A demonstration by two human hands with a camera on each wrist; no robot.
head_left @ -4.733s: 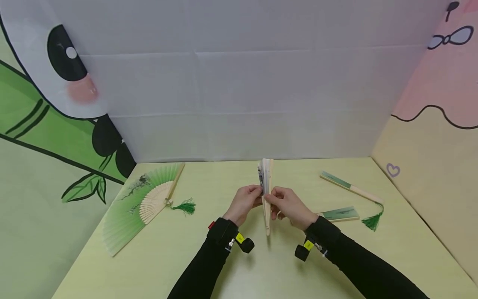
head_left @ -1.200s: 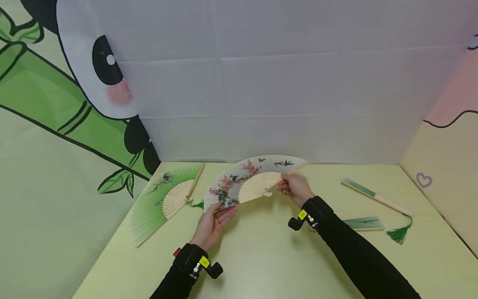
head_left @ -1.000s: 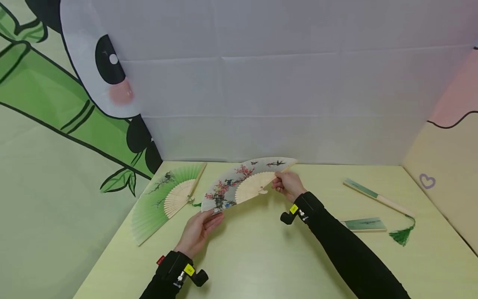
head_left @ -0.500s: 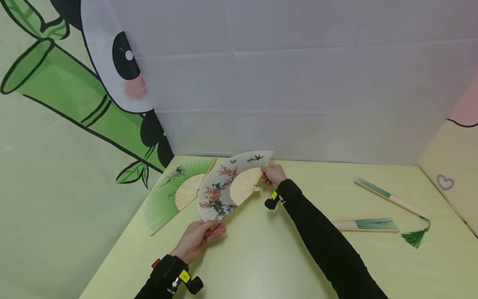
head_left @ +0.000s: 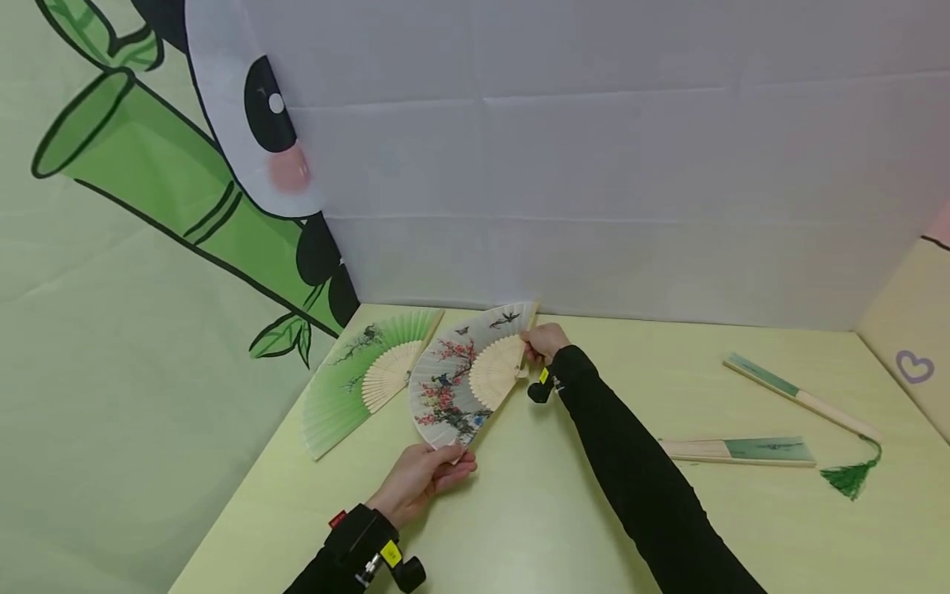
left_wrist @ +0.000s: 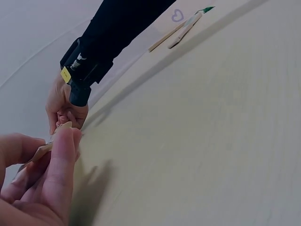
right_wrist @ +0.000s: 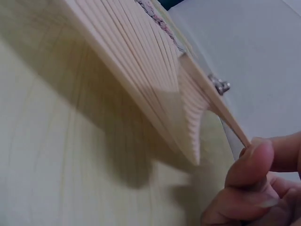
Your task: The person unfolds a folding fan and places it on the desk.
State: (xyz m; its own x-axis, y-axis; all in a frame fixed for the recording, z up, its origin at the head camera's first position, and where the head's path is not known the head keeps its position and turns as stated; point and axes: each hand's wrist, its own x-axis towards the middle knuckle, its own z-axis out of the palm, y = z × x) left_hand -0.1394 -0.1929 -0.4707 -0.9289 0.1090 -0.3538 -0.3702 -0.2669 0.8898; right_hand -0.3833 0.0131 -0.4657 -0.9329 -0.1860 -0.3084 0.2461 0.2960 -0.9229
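Spread between both hands is a white folding fan (head_left: 438,396) printed with red blossoms and birds, its pale ribs (right_wrist: 127,56) fanned out. My left hand (head_left: 423,480) pinches its lower outer edge between thumb and fingers, also seen close up in the left wrist view. The right hand (head_left: 545,341) grips the other end stick, near the pivot, thumb against finger in the right wrist view. The held fan casts a shadow on the table under it. A green folding fan (head_left: 334,412) lies spread just left of it, partly overlapped by it in the head view.
On the right of the pale yellow table (head_left: 579,528) lie two folded green fans, one (head_left: 764,450) partly behind the right sleeve and one (head_left: 797,394) with a green tassel (head_left: 849,478). A grey backdrop (head_left: 594,206) stands along the far edge.
Earlier the white fan was nearly folded upright between both hands; it has been spread wide. It has then moved left beside the green fan and tilted more steeply. The head view has turned left.
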